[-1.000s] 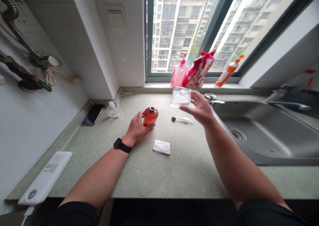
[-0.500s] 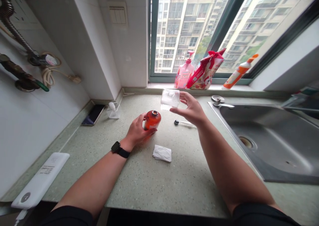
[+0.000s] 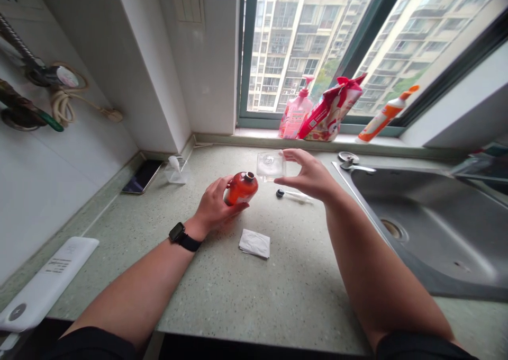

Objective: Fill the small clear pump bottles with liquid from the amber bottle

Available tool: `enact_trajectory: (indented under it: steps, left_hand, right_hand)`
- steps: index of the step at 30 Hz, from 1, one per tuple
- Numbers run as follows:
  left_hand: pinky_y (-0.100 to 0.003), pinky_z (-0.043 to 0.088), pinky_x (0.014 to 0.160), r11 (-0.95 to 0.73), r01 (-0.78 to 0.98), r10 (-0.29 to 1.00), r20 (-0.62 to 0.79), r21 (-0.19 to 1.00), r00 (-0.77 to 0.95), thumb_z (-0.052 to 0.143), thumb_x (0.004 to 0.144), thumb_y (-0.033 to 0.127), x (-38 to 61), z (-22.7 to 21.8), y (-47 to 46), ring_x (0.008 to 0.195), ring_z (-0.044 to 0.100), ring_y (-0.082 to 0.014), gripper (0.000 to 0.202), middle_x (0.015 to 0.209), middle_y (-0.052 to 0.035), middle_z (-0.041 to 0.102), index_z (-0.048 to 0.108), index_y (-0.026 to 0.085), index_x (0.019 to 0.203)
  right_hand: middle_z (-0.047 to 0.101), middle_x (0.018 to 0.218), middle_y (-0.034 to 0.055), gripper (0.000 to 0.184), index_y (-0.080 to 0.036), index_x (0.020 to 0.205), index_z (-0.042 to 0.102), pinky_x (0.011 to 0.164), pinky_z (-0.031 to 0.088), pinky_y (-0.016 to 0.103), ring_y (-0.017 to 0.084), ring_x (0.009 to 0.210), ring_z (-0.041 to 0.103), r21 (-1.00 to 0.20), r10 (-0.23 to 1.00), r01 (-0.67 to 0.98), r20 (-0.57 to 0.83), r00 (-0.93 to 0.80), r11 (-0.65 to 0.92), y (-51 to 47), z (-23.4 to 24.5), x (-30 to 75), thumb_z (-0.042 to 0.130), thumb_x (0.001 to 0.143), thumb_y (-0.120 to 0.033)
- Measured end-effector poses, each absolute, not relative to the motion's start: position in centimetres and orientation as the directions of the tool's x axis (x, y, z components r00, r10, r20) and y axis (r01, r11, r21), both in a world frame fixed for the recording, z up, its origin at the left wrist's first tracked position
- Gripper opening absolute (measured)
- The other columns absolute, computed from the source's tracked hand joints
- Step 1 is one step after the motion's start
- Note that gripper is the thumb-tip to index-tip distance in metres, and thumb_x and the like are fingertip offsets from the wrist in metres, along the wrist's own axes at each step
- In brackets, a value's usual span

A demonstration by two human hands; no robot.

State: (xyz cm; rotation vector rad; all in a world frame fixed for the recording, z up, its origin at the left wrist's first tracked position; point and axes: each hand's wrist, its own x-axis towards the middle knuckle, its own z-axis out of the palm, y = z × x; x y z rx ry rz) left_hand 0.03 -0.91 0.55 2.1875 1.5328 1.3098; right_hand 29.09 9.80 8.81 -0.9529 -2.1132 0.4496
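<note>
An orange-red bottle [image 3: 241, 189] with a dark, uncapped mouth leans a little to the right over the middle of the counter [image 3: 222, 291]. The left hand [image 3: 216, 206] has it from the left side, its grip curved partway closed, with the thumb on the near side and the fingers around the far side; whether the base touches the counter cannot be told. Just beside the bottle's mouth, to the right and slightly farther away, is a clear square container [image 3: 271, 166] with a round shape on its top. The right hand [image 3: 309, 176] holds it by its right edge, the grip spread fairly wide between thumb and fingers.

Below that hand, a dropper [image 3: 298, 196] with a black cap lies on the counter, cap toward the left. Nearer the person is a folded white tissue [image 3: 254, 243]. A black smartwatch [image 3: 184, 237] circles the left wrist.

Toward the left wall are a small clear container [image 3: 175, 170], a phone [image 3: 142, 177] and a white power bank [image 3: 50, 281]. A steel sink [image 3: 456, 227] occupies the right side. On the windowsill stand a pink pump bottle [image 3: 296, 115], a red pouch [image 3: 332, 111] and an orange-and-white squeeze bottle [image 3: 386, 115].
</note>
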Motion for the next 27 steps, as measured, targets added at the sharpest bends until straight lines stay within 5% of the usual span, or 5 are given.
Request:
enact_trajectory:
  steps: [27]
  left_hand:
    - [-0.049,0.049,0.103,-0.347,0.833,0.833,0.55,0.432,0.062,0.087,0.082,0.063,0.6,1.6,-1.5,0.106,0.063,-0.032,0.079,0.116,-0.0085,0.067,0.062,0.029,0.149]
  right_hand:
    - [0.071,0.134,0.0085,0.069,-0.034,0.14,0.07,0.1,0.062,0.055,0.035,0.114,0.072,-0.333,0.734,0.656,0.366,-0.572,0.677,8.1,10.6,29.6,0.09,0.075,-0.036]
